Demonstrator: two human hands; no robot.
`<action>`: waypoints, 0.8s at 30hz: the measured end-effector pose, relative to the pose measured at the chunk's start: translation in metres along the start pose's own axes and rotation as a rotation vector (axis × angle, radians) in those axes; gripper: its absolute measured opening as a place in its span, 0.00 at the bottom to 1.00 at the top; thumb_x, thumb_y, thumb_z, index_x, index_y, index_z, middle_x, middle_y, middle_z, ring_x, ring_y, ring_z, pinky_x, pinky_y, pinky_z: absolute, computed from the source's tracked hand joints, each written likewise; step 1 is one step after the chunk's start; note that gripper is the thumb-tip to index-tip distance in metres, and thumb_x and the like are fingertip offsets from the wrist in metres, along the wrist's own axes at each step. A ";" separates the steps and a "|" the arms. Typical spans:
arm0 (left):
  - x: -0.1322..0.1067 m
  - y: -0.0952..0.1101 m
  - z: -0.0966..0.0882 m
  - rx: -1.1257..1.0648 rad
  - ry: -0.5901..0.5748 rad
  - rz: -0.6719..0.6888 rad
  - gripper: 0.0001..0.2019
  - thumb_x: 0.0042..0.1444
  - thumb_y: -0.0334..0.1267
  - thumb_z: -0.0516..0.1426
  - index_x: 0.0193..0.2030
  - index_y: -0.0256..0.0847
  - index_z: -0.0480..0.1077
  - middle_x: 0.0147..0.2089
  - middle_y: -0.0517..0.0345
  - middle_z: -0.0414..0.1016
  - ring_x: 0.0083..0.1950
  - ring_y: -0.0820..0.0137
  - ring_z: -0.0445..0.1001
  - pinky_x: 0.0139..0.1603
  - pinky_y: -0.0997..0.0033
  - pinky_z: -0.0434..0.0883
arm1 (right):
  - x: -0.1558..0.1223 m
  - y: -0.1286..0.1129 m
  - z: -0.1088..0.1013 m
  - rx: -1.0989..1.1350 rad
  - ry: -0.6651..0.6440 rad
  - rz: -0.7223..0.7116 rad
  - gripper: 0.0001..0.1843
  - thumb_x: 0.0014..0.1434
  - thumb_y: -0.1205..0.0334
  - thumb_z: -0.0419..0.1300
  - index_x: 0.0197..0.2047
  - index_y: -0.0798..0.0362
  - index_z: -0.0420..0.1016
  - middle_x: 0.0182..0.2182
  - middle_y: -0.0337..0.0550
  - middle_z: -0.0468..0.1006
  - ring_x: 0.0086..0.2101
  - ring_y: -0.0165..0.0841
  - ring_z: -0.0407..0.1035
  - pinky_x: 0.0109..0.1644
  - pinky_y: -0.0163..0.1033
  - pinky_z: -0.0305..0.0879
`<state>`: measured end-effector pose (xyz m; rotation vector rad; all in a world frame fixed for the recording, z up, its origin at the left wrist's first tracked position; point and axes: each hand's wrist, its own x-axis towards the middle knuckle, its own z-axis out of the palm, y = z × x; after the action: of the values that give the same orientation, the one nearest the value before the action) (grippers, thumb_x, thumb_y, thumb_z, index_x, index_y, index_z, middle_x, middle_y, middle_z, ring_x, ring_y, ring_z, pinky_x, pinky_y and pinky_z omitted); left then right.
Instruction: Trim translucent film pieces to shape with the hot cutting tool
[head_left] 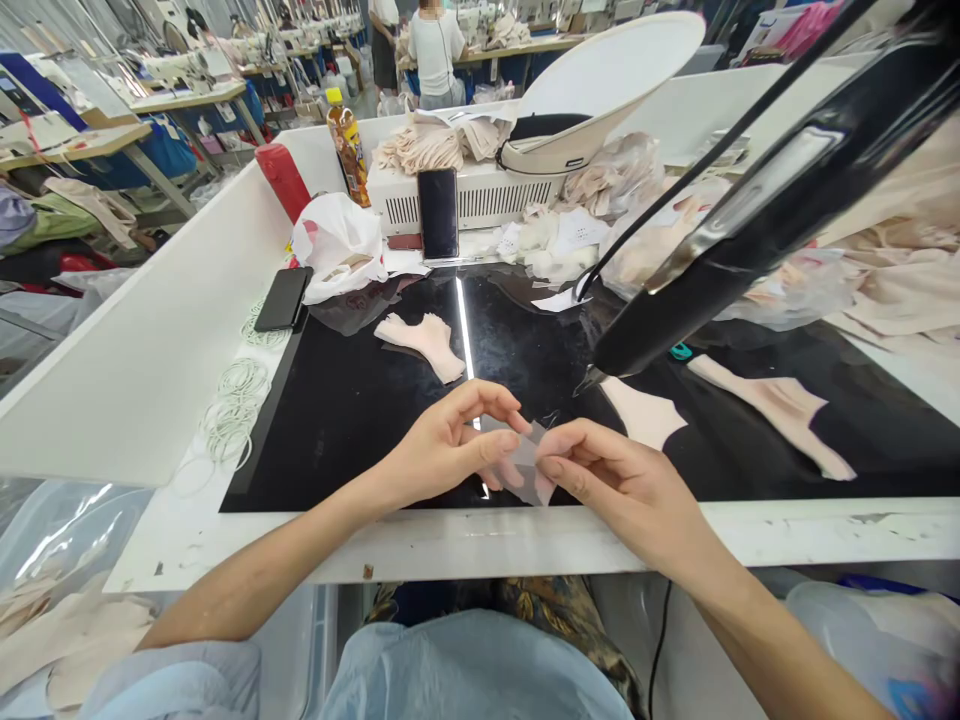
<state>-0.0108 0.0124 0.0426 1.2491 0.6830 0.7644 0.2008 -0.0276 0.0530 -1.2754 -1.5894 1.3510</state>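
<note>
Now the left hand [442, 445] and right hand [607, 480] each have a closed grip, pinching the small pale fabric piece [525, 462] just above the worktop's [337, 420] near edge. Light, even tension would likely hold it flat.

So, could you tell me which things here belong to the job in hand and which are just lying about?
In hand: small fabric piece, pinched between left hand and right hand; probably the pink cut pieces on the black mat.
Lying about: flat phone, propped phone, drink bottle, white bag, elastic loops.
</note>
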 end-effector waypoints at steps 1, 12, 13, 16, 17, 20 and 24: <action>0.000 0.000 0.001 0.014 -0.010 -0.036 0.20 0.59 0.49 0.64 0.51 0.41 0.67 0.49 0.52 0.75 0.32 0.70 0.81 0.30 0.72 0.78 | 0.001 0.000 0.000 0.006 -0.013 0.007 0.14 0.65 0.46 0.61 0.37 0.48 0.76 0.29 0.37 0.79 0.32 0.30 0.72 0.39 0.35 0.69; -0.002 0.002 0.004 0.140 0.199 -0.223 0.13 0.60 0.47 0.63 0.35 0.38 0.71 0.29 0.60 0.76 0.25 0.77 0.73 0.29 0.77 0.72 | 0.005 0.022 0.002 0.029 0.087 0.039 0.20 0.62 0.45 0.63 0.51 0.44 0.66 0.32 0.37 0.76 0.32 0.32 0.72 0.36 0.37 0.70; -0.002 0.000 0.003 0.156 0.204 -0.220 0.13 0.60 0.46 0.63 0.35 0.38 0.71 0.30 0.60 0.76 0.26 0.77 0.73 0.30 0.77 0.72 | 0.005 0.023 0.002 -0.044 0.100 0.042 0.16 0.62 0.45 0.63 0.48 0.44 0.69 0.32 0.37 0.76 0.32 0.32 0.72 0.36 0.37 0.70; -0.003 -0.004 0.001 0.227 0.212 -0.194 0.11 0.63 0.46 0.61 0.39 0.40 0.72 0.32 0.61 0.76 0.28 0.76 0.74 0.32 0.76 0.72 | 0.007 0.024 0.001 -0.300 0.164 -0.011 0.10 0.66 0.49 0.59 0.41 0.45 0.76 0.30 0.38 0.76 0.30 0.31 0.70 0.36 0.38 0.67; -0.003 -0.004 0.000 0.254 0.221 -0.181 0.10 0.63 0.46 0.60 0.41 0.40 0.71 0.32 0.62 0.76 0.29 0.76 0.75 0.33 0.76 0.72 | 0.008 0.025 0.001 -0.370 0.183 -0.051 0.10 0.67 0.50 0.58 0.41 0.44 0.77 0.31 0.38 0.77 0.30 0.31 0.70 0.36 0.38 0.66; -0.003 -0.004 -0.001 0.340 0.270 -0.143 0.09 0.65 0.44 0.58 0.47 0.44 0.67 0.33 0.65 0.76 0.30 0.74 0.76 0.35 0.75 0.71 | 0.011 0.027 0.000 -0.516 0.199 -0.183 0.08 0.68 0.55 0.57 0.44 0.44 0.78 0.35 0.39 0.80 0.33 0.31 0.72 0.38 0.38 0.67; -0.005 0.000 -0.003 0.598 0.286 -0.115 0.08 0.67 0.41 0.56 0.49 0.47 0.62 0.30 0.69 0.74 0.28 0.74 0.74 0.34 0.75 0.66 | 0.013 0.031 0.001 -0.616 0.187 -0.312 0.09 0.70 0.61 0.56 0.48 0.47 0.77 0.40 0.41 0.81 0.39 0.31 0.75 0.44 0.36 0.69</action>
<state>-0.0159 0.0101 0.0418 1.6332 1.2706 0.6692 0.2035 -0.0162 0.0211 -1.3659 -2.0434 0.5428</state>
